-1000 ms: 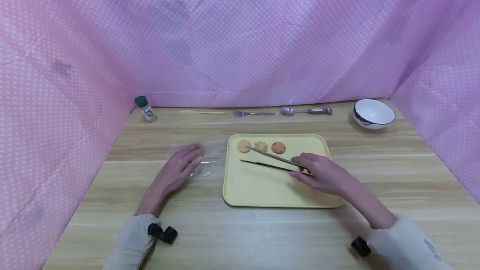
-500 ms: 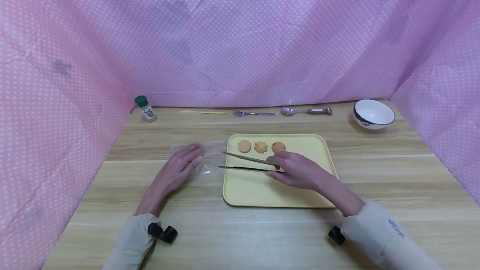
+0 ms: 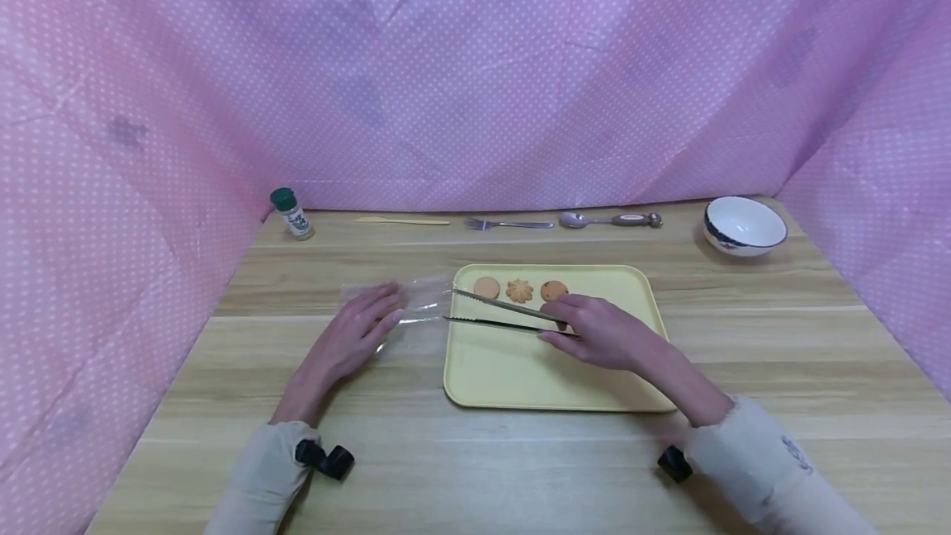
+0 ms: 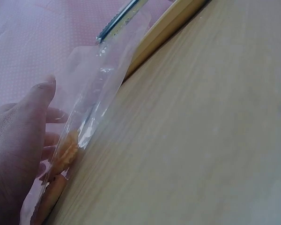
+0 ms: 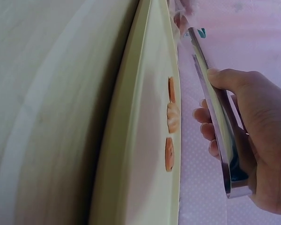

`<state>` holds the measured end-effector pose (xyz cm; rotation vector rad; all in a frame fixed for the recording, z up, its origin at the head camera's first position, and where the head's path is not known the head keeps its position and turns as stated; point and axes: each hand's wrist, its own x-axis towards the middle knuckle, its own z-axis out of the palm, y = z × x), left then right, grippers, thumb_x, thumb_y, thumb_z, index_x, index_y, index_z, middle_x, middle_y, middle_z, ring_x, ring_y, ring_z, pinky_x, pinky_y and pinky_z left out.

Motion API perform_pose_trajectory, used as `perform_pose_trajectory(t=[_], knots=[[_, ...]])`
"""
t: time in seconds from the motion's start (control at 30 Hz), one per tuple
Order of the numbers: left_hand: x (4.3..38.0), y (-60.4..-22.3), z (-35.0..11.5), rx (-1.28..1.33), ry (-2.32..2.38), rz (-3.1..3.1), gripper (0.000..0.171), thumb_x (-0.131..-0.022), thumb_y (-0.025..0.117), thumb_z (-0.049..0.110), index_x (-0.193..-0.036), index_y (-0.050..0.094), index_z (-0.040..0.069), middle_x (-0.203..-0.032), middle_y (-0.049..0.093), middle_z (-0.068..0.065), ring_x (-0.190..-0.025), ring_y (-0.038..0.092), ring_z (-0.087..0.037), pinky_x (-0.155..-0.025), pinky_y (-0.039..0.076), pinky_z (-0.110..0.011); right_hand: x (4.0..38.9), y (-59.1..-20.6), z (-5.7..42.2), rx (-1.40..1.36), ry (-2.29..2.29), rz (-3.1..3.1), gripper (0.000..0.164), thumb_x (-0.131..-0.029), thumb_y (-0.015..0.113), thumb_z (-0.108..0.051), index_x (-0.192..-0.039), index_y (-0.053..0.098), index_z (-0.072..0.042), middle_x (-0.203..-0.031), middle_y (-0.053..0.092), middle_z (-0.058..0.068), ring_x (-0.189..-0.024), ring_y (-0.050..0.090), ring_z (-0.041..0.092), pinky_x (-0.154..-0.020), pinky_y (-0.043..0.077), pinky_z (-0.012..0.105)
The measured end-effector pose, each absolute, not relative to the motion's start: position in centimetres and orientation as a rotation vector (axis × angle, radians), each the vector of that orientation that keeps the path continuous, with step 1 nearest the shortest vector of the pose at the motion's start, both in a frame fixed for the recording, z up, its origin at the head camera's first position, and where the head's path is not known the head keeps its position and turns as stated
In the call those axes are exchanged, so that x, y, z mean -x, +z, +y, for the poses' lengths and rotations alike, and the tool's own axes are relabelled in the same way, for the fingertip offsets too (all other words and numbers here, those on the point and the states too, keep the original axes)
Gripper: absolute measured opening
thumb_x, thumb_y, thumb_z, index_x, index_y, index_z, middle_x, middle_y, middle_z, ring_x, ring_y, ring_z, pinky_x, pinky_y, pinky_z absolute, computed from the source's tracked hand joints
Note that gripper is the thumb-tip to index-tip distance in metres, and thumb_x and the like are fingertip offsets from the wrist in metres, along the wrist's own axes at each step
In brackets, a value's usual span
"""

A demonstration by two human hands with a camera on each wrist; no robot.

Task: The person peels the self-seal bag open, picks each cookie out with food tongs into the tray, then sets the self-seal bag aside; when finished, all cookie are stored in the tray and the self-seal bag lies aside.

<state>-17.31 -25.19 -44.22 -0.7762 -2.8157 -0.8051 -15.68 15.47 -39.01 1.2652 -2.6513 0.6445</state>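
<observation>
My right hand (image 3: 602,333) grips metal tongs (image 5: 220,112) by their sides, thumb on one arm and fingers on the other. The tips of the tongs stand apart, with nothing between them, over the left edge of the yellow tray (image 3: 550,378). A round plain cookie (image 3: 486,287), a flower-shaped cookie (image 3: 519,291) and a dotted round cookie (image 3: 554,291) lie in a row near the tray's far edge. Left of the tray, my left hand (image 3: 357,324) rests on a clear plastic bag (image 4: 103,75), fingers loosely extended. Inside the bag are an orange-brown cookie (image 4: 64,154) and another piece (image 4: 51,199).
Along the back lie a light-coloured knife (image 3: 401,221), a fork (image 3: 508,224) and a spoon (image 3: 609,220). A green-capped shaker (image 3: 293,215) stands at the back left, a white bowl (image 3: 745,227) at the back right. Pink dotted cloth (image 3: 475,89) hangs behind the table.
My right hand has carried the tongs leftward from above the cookies to the bag's side of the tray, then slightly back right. My left hand has stayed on the bag.
</observation>
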Motion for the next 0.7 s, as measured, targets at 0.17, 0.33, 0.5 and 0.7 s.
perform_pose_trajectory(t=[0.17, 0.33, 0.5, 0.7], knots=[[17.3, -44.2, -25.2, 0.786, -0.796, -2.807, 0.045, -0.110, 0.051, 0.029, -0.148, 0.057, 0.006, -0.157, 0.046, -0.017, -0.144, 0.041, -0.041, -0.119, 0.028, -0.059, 15.8, -39.0, 15.8, -1.262, 0.653, -2.671, 0.027, -0.096, 0.076, -0.017, -0.113, 0.070, 0.002, -0.094, 0.068, 0.007, -0.073, 0.057, 0.012, -0.066, 0.054, 0.030], [17.4, -44.3, -25.2, 0.780, -0.800, -2.804, 0.044, -0.110, 0.051, 0.029, -0.147, 0.057, 0.006, -0.157, 0.047, -0.017, -0.144, 0.041, -0.040, -0.118, 0.028, -0.059, 15.9, -39.0, 15.5, -1.292, 0.656, -2.655, 0.027, -0.096, 0.076, -0.018, -0.114, 0.071, 0.002, -0.094, 0.068, 0.007, -0.072, 0.053, 0.009, -0.065, 0.053, 0.029], [17.2, -44.2, -25.1, 0.778, -0.802, -2.795, 0.044, -0.110, 0.051, 0.028, -0.147, 0.058, 0.005, -0.156, 0.047, -0.018, -0.143, 0.041, -0.042, -0.118, 0.029, -0.060, 16.3, -39.3, 14.7, -1.344, 0.655, -2.617, 0.021, -0.096, 0.075, -0.016, -0.110, 0.071, -0.001, -0.085, 0.061, 0.003, -0.067, 0.048, 0.006, -0.058, 0.048, 0.024], [17.1, -44.1, -25.2, 0.776, -0.803, -2.796, 0.044, -0.110, 0.051, 0.028, -0.146, 0.058, 0.004, -0.156, 0.048, -0.018, -0.143, 0.042, -0.042, -0.117, 0.029, -0.060, 16.6, -39.3, 13.3, -1.386, 0.635, -2.641, 0.022, -0.097, 0.073, -0.018, -0.111, 0.071, -0.001, -0.088, 0.065, 0.003, -0.075, 0.057, 0.012, -0.065, 0.053, 0.028]])
